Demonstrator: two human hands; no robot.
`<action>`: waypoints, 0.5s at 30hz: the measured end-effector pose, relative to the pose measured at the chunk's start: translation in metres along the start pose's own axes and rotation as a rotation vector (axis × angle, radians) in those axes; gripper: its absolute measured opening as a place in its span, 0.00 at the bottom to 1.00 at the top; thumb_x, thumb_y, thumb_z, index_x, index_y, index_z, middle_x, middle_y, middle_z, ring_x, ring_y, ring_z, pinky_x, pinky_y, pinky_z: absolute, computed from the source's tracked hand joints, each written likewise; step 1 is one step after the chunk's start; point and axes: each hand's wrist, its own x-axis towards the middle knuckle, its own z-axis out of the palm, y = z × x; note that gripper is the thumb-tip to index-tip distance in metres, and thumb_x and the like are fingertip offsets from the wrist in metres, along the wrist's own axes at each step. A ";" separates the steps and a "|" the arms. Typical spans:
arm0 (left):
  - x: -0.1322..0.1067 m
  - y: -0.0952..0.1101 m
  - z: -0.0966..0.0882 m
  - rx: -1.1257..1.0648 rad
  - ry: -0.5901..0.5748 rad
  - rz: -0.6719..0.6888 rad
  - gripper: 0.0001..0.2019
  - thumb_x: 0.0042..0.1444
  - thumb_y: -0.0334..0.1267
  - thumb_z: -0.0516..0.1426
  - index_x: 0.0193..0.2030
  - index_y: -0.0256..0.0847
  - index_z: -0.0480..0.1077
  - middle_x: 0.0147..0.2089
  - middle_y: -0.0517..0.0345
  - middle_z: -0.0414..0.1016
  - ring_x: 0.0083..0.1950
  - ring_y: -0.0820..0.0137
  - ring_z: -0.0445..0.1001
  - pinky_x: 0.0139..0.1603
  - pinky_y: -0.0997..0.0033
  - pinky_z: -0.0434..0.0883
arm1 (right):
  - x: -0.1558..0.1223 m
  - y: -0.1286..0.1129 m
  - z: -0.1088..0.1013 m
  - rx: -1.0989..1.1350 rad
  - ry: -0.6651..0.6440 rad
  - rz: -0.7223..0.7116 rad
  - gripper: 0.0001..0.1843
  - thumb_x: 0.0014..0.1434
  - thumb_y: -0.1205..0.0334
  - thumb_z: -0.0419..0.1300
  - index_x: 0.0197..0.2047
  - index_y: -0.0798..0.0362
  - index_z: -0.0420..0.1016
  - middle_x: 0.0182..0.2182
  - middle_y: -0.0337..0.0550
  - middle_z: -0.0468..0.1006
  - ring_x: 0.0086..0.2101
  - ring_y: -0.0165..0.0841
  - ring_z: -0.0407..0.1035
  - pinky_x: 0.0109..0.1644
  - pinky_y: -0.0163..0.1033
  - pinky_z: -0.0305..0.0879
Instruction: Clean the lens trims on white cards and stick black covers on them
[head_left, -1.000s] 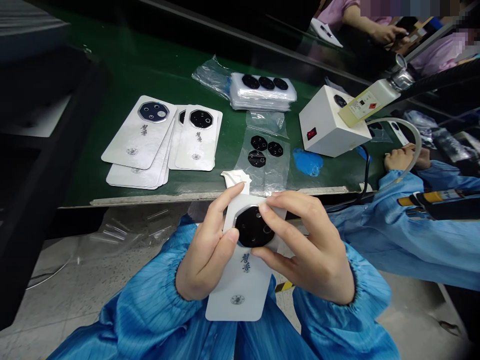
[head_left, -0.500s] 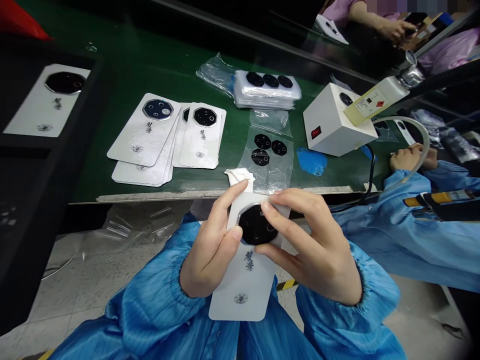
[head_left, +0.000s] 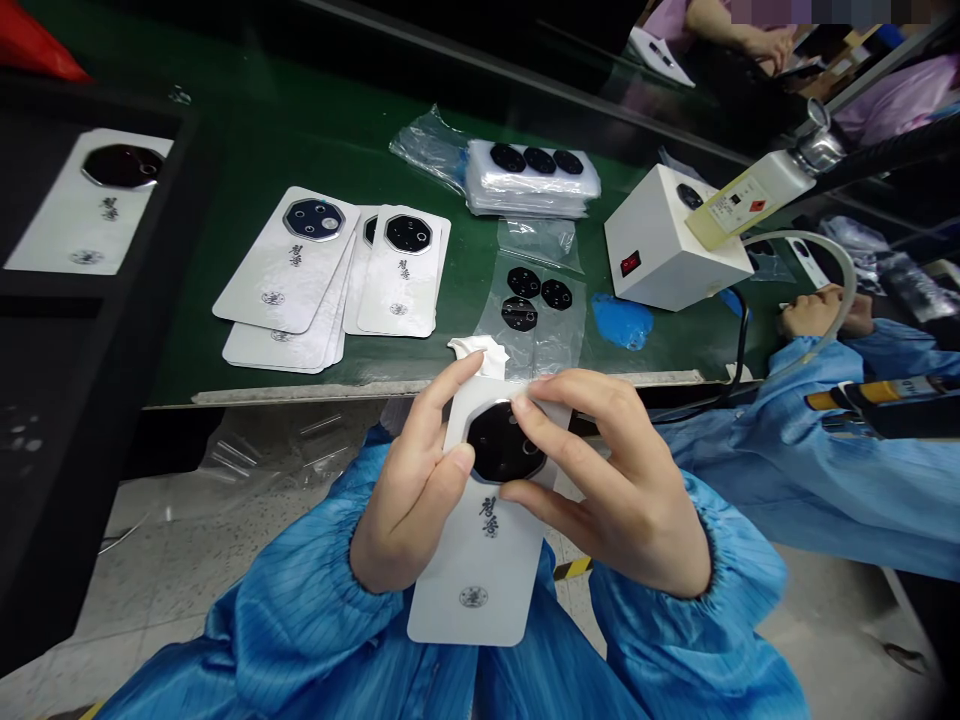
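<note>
Between my hands, over my lap, is a white phone back cover (head_left: 469,560) with dark lettering and a round emblem. A black octagonal camera lens cover (head_left: 499,450) sits in the silver-edged ring at its upper end. My left hand (head_left: 412,480) grips the cover's left edge, thumb beside the ring. My right hand (head_left: 615,480) has its fingers at the top and lower right of the lens cover, pinching around it. Beyond the cover a crumpled white cloth (head_left: 484,355) lies at the table edge. Several loose black lens covers (head_left: 523,283) rest on a clear plastic sheet (head_left: 551,340).
Stacked white back covers (head_left: 281,280) lie at left, beside a black tray (head_left: 142,300). A bagged stack of lens covers (head_left: 532,190) is at the back. At right stand a white box (head_left: 660,240) with a red switch, a pump bottle (head_left: 739,205) and a co-worker's hands (head_left: 817,312).
The back cover and both my hands have shifted slightly left in view. My grip and the lens cover's place look the same.
</note>
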 end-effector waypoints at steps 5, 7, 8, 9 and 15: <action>-0.011 0.013 -0.003 -0.141 0.094 -0.080 0.22 0.61 0.35 0.50 0.61 0.58 0.56 0.59 0.62 0.69 0.59 0.59 0.69 0.56 0.58 0.69 | 0.011 -0.002 -0.002 0.163 0.013 -0.026 0.28 0.53 0.54 0.63 0.51 0.65 0.67 0.47 0.58 0.69 0.50 0.42 0.64 0.52 0.49 0.66; -0.023 0.022 -0.008 -0.164 0.170 -0.085 0.22 0.62 0.34 0.49 0.60 0.60 0.57 0.54 0.65 0.74 0.53 0.62 0.73 0.49 0.63 0.74 | 0.017 -0.001 0.004 0.376 0.088 -0.001 0.26 0.56 0.52 0.60 0.53 0.59 0.67 0.48 0.55 0.69 0.50 0.41 0.64 0.52 0.49 0.67; -0.031 0.026 -0.011 -0.162 0.213 -0.073 0.22 0.62 0.34 0.49 0.60 0.60 0.57 0.52 0.65 0.75 0.51 0.63 0.75 0.47 0.65 0.75 | 0.021 -0.001 0.012 0.505 0.157 0.049 0.22 0.58 0.53 0.58 0.52 0.56 0.67 0.48 0.53 0.69 0.49 0.40 0.65 0.50 0.48 0.68; -0.040 0.031 -0.015 -0.151 0.262 -0.063 0.21 0.62 0.34 0.49 0.60 0.59 0.56 0.50 0.65 0.76 0.50 0.63 0.76 0.45 0.66 0.75 | 0.026 -0.002 0.024 0.632 0.236 0.125 0.18 0.60 0.55 0.56 0.51 0.54 0.68 0.46 0.51 0.70 0.46 0.38 0.68 0.47 0.46 0.70; -0.102 0.053 -0.039 -0.024 0.715 -0.102 0.30 0.58 0.43 0.53 0.66 0.47 0.49 0.45 0.54 0.78 0.49 0.58 0.75 0.44 0.62 0.75 | 0.062 -0.064 0.134 0.898 -0.009 0.092 0.10 0.66 0.63 0.45 0.41 0.57 0.65 0.26 0.37 0.76 0.24 0.23 0.71 0.25 0.26 0.67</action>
